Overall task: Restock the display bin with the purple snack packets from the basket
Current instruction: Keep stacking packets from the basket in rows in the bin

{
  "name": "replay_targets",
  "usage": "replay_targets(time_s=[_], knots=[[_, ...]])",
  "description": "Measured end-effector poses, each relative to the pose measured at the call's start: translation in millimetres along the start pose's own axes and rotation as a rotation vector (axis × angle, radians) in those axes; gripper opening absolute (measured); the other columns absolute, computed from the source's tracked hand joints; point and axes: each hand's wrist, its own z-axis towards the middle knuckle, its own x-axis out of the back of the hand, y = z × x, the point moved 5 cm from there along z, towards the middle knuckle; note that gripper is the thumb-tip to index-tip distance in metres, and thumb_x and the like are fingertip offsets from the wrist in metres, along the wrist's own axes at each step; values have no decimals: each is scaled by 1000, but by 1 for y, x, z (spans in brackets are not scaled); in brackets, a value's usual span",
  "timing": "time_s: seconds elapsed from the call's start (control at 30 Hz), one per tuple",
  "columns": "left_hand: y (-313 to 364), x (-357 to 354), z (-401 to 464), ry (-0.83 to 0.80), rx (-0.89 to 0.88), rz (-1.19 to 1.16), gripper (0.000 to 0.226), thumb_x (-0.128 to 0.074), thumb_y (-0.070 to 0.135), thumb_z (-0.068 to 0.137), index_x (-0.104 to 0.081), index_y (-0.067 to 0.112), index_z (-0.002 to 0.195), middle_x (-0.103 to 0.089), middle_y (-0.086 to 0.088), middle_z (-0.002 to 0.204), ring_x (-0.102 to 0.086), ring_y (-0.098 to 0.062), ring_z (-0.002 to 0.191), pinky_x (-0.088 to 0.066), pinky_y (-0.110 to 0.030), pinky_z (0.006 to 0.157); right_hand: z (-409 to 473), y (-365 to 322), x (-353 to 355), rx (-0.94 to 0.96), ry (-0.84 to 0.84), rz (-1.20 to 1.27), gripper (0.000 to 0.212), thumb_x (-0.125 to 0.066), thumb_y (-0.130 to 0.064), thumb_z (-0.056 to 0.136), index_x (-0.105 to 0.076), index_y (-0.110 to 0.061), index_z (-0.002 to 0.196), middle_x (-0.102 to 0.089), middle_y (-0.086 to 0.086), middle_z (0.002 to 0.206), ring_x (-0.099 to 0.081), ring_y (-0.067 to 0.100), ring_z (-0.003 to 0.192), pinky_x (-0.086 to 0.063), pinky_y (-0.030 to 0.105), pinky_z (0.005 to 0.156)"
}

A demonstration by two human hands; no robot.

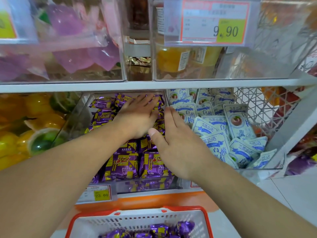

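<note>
A clear display bin (pixel 147 186) on the lower shelf holds several purple and yellow snack packets (pixel 123 165). My left hand (pixel 139 115) lies flat with straight fingers on the packets at the back of the bin. My right hand (pixel 176 143) stands beside it with straight fingers along the bin's right side, touching the packets' edge. Below, a white basket with a red rim (pixel 181 219) holds more purple packets (pixel 159 229).
Right of the bin, another clear bin (pixel 260 167) is full of blue and white packets (pixel 240 121). To the left lie yellow and green jelly cups (pixel 34 134). A white shelf board (pixel 154 85) runs overhead, with a 9.90 price tag (pixel 214 21) above.
</note>
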Motion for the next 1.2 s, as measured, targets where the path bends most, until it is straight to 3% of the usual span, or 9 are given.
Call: replay_targets(time_s=[0.17, 0.3, 0.5, 0.6, 0.67, 0.73, 0.83, 1.03, 1.2], knots=[[2, 3, -2, -17, 32, 7, 60, -18, 53, 107, -4, 37, 163, 1, 14, 172, 4, -17, 158, -3, -46, 125, 0, -1, 0, 5, 11, -26, 82, -28, -57, 107, 7, -12, 165, 8, 1, 174, 5, 14, 159, 0, 21, 120], [5, 15, -3, 58, 31, -37, 58, -26, 52, 106, -13, 39, 162, -8, 13, 171, -7, -22, 157, -12, -52, 122, -1, -1, -1, 4, 17, -35, 80, -29, -57, 107, 5, -14, 165, 5, 0, 174, 2, 15, 159, -2, 24, 122], [10, 41, -45, 122, -41, -80, 63, -24, 53, 98, -34, 34, 158, -28, 8, 167, -25, -23, 151, -26, -51, 121, -14, -10, 13, 53, 139, 10, 68, -39, -47, 107, -19, -12, 162, -18, 6, 169, -18, 22, 156, -20, 36, 127], [18, 58, -97, 186, -49, -117, 60, -27, 51, 97, -46, 30, 150, -44, 7, 157, -39, -27, 140, -37, -52, 114, -42, -16, 25, 132, 281, -28, 53, -42, -41, 104, -49, -6, 144, -49, 12, 147, -44, 30, 137, -36, 40, 116], [25, 64, -138, 252, -50, -150, 52, -34, 46, 99, -53, 27, 144, -54, 6, 145, -46, -28, 129, -41, -52, 107, -69, -15, 34, 149, 389, -30, 37, -44, -38, 101, -61, -9, 116, -58, 9, 116, -55, 31, 111, -46, 43, 95], [37, 65, -179, 340, -73, -188, 43, -41, 36, 101, -60, 23, 137, -61, 2, 132, -52, -28, 119, -43, -50, 101, -95, -9, 36, 112, 412, 4, 25, -44, -36, 101, -58, -15, 98, -56, 5, 100, -55, 29, 95, -46, 43, 79], [62, 45, -232, 356, -117, -259, 34, -45, 26, 100, -65, 21, 128, -64, 1, 122, -57, -27, 113, -45, -49, 95, -133, 3, 11, 86, 345, -13, 17, -46, -33, 102, -53, -20, 93, -55, 4, 95, -56, 30, 88, -46, 43, 72], [105, -67, -308, 69, -121, -321, 36, -45, 29, 101, -64, 21, 130, -61, 5, 126, -53, -21, 114, -46, -45, 96, -201, 75, -95, -234, 56, -51, 21, -47, -35, 100, -54, -17, 106, -55, 6, 108, -56, 33, 100, -49, 44, 77], [111, -153, -332, -224, -23, -328, 50, -34, 39, 102, -54, 24, 145, -52, 6, 143, -47, -20, 133, -38, -41, 116, -244, 141, -164, -581, -66, 21, 66, -46, -42, 102, -29, -7, 155, -37, 13, 153, -38, 36, 138, -35, 49, 116]])
